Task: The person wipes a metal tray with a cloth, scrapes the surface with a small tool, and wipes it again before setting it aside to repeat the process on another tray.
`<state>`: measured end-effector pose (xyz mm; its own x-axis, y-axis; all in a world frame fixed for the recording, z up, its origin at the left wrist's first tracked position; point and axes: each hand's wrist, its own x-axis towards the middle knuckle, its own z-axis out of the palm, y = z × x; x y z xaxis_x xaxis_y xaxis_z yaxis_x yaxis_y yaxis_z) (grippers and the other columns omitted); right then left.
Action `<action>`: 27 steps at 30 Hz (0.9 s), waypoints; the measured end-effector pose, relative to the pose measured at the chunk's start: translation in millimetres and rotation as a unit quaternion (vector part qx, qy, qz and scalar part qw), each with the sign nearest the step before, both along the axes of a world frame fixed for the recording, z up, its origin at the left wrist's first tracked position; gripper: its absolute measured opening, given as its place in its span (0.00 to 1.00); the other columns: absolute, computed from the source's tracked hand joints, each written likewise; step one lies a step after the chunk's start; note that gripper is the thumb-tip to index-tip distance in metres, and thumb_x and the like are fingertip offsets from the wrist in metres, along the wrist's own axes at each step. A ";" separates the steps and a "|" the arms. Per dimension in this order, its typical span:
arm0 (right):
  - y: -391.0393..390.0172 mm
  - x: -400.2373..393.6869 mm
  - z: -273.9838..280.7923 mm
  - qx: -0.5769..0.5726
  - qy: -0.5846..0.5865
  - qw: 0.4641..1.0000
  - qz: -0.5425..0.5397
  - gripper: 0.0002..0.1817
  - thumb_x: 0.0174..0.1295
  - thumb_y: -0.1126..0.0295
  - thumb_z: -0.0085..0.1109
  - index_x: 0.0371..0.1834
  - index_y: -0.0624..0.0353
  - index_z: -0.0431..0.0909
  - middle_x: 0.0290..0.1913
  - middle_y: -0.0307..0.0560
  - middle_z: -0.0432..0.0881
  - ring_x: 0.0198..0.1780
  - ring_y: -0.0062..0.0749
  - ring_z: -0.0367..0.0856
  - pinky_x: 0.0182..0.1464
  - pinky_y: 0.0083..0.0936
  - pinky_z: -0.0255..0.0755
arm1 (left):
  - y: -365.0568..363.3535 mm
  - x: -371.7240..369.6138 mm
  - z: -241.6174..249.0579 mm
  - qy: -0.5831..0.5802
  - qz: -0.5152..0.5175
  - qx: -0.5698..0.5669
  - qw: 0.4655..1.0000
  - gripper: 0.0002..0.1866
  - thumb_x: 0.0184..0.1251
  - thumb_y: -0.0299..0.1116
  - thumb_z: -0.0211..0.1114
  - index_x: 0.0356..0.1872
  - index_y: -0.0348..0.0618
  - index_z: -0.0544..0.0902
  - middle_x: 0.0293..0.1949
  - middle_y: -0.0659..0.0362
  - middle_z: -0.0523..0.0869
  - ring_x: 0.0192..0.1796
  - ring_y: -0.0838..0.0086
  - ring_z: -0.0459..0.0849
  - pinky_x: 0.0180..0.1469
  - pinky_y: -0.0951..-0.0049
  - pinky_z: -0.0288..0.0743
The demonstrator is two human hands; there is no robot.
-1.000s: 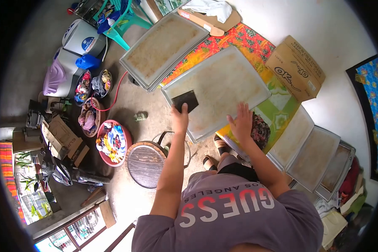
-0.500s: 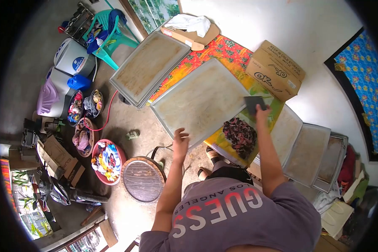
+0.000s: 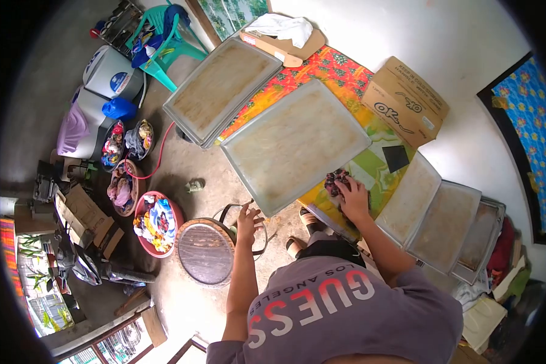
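1. Landmark: the big metal tray (image 3: 294, 145), lying tilted across the patterned mat (image 3: 370, 167) on the floor. Everything below I place from that tray.
2. My right hand (image 3: 353, 197) sits just off the tray's near right corner, fingers curled down onto a dark reddish clump (image 3: 335, 181). The hand covers most of the clump; only its far end shows, touching the tray's edge. I read this as a grasp on the clump, palm down.
3. My left hand (image 3: 247, 221) is just below the tray's near left edge, fingers spread and holding nothing. It hovers over a wire-handled pot (image 3: 267, 227); I cannot tell whether it touches the rim.
4. A dark flat scraper (image 3: 396, 158) lies by itself on the mat, right of the tray, well apart from both hands.
5. Cardboard box (image 3: 406, 100) stands beyond the scraper, at the tray's far right.
6. A second tray stack (image 3: 221, 88) lies left of the landmark tray, edges near each other.
7. More trays (image 3: 443, 221) overlap in a row to the right of the right hand.
8. Round wooden lid (image 3: 206, 252) lies on the floor below the tray, just beside the left hand; a red basin (image 3: 155, 221) of coloured bits sits left of it.
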<state>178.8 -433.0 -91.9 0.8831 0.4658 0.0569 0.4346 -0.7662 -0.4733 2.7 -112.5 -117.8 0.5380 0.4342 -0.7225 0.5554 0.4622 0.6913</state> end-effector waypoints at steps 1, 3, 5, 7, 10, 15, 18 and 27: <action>-2.5 4.1 -13.6 0.008 0.009 1.000 -0.001 0.26 0.58 0.68 0.63 0.62 0.43 0.74 0.57 0.58 0.74 0.60 0.59 0.71 0.60 0.47 0.66 | -2.4 4.1 0.4 -0.011 0.001 -0.003 1.000 0.35 0.72 0.37 0.56 0.76 0.48 0.53 0.52 0.51 0.82 0.41 0.65 0.84 0.33 0.68 0.78; 3.3 28.9 -8.1 0.127 -0.007 0.991 -0.042 0.26 0.58 0.71 0.63 0.62 0.45 0.74 0.55 0.58 0.75 0.57 0.57 0.73 0.58 0.44 0.68 | -6.5 11.5 -0.5 -0.020 -0.001 0.010 1.000 0.36 0.70 0.33 0.57 0.76 0.47 0.52 0.50 0.51 0.82 0.38 0.66 0.84 0.31 0.70 0.78; 10.0 73.6 3.9 0.194 -0.038 0.977 -0.083 0.25 0.58 0.72 0.62 0.61 0.46 0.75 0.54 0.58 0.76 0.55 0.56 0.74 0.57 0.42 0.70 | -11.1 22.2 6.5 -0.035 0.018 0.012 0.999 0.36 0.67 0.24 0.55 0.76 0.46 0.53 0.44 0.52 0.83 0.32 0.69 0.84 0.26 0.73 0.79; 10.9 126.0 5.6 0.180 -0.067 0.972 -0.137 0.25 0.58 0.69 0.62 0.62 0.48 0.74 0.54 0.59 0.75 0.55 0.56 0.75 0.57 0.42 0.70 | -13.7 25.3 10.2 -0.042 0.003 0.027 0.999 0.35 0.67 0.23 0.53 0.75 0.45 0.55 0.41 0.53 0.83 0.30 0.71 0.83 0.25 0.74 0.80; 18.5 164.9 -39.4 0.046 -0.216 0.957 -0.188 0.25 0.58 0.62 0.62 0.61 0.54 0.74 0.54 0.59 0.75 0.55 0.55 0.74 0.58 0.44 0.69 | -12.0 26.7 4.4 -0.032 -0.016 0.032 0.999 0.34 0.68 0.21 0.52 0.75 0.45 0.56 0.37 0.54 0.83 0.27 0.72 0.82 0.24 0.74 0.81; 109.5 65.1 -1.8 0.042 -0.055 0.997 -0.043 0.17 0.55 0.68 0.55 0.49 0.59 0.78 0.51 0.54 0.79 0.53 0.50 0.75 0.56 0.46 0.70 | -4.1 26.0 -14.7 -0.016 -0.022 0.014 1.000 0.31 0.69 0.21 0.50 0.74 0.46 0.59 0.35 0.57 0.82 0.28 0.73 0.82 0.24 0.74 0.81; 175.1 -35.0 -27.0 0.172 0.008 0.965 0.200 0.22 0.50 0.75 0.58 0.52 0.53 0.80 0.55 0.50 0.79 0.54 0.44 0.77 0.55 0.44 0.71 | -5.8 26.0 -3.2 -0.018 0.000 -0.019 1.000 0.22 0.71 0.24 0.47 0.66 0.42 0.69 0.36 0.57 0.81 0.29 0.74 0.82 0.24 0.74 0.81; 86.1 59.0 -5.5 0.210 -0.028 0.974 -0.085 0.27 0.57 0.71 0.63 0.61 0.64 0.71 0.64 0.62 0.71 0.68 0.60 0.63 0.67 0.51 0.60 | -7.3 31.0 1.5 -0.070 -0.030 0.022 0.997 0.39 0.67 0.24 0.53 0.78 0.49 0.47 0.41 0.52 0.83 0.32 0.72 0.82 0.24 0.73 0.78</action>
<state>237.8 -346.9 -97.4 0.9353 0.2388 0.2611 0.3528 -0.5740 -0.7390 33.7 -119.8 -116.3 0.6588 0.4284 -0.6184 0.4771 0.3977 0.7837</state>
